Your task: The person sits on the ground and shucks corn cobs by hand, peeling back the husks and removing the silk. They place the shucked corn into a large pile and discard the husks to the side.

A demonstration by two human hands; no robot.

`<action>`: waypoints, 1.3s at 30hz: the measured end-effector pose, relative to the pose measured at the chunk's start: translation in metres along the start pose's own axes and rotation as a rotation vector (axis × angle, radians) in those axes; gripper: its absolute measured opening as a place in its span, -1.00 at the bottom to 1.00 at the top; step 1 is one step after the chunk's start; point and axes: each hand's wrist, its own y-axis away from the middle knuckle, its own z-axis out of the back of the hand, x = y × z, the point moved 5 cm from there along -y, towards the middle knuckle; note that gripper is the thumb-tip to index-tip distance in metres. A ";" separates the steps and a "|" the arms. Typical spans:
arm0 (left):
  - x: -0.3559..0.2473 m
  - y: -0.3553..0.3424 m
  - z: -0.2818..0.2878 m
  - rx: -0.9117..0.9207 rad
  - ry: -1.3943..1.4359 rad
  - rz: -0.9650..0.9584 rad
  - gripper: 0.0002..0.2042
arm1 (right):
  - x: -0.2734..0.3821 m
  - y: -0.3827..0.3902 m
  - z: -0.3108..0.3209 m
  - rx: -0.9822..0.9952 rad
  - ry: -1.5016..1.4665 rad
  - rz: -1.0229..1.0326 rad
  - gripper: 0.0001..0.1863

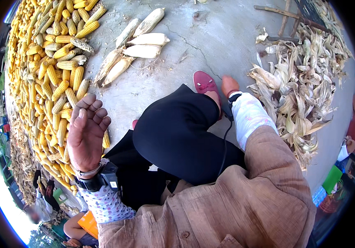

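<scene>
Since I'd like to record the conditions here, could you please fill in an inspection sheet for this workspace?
Surface: grey floor, cracked.
Corn: pile of bare yellow ears at left; pale husk-covered ears lie apart from it.
Clutter: heap of dry husks at right; wooden poles at its far end.
Hands: left hand open, holding nothing visible; right hand beside a pink shoe, fingers unclear.
Cables: black cable near the right forearm.
Surroundings: green object at far right.

Bare cobs (60, 90) are golden yellow, unpeeled ears (143, 51) cream, loose husks (299, 89) pale tan, the floor (173, 62) grey. The shoe (204, 81) is dusky red, the jacket (223, 206) brown, the left cuff (108, 205) white with purplish dots, the right cuff (249, 116) white, seemingly blotched faint pink.
</scene>
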 end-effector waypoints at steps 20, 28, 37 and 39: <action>-0.040 0.024 0.007 -0.069 -0.018 -0.176 -0.66 | 0.068 -0.037 0.243 -0.116 -0.394 0.132 -0.79; -0.038 0.064 0.025 -0.142 -0.364 -0.321 -0.71 | 0.237 0.005 0.355 0.029 -0.352 0.452 -0.82; -0.057 0.087 0.056 -0.264 -0.242 -0.472 -0.70 | 0.448 0.000 0.314 0.559 -1.398 0.934 -0.79; -0.063 0.090 0.060 -0.285 -0.110 -0.473 -0.68 | 0.448 -0.007 0.256 0.418 -0.977 0.749 -0.75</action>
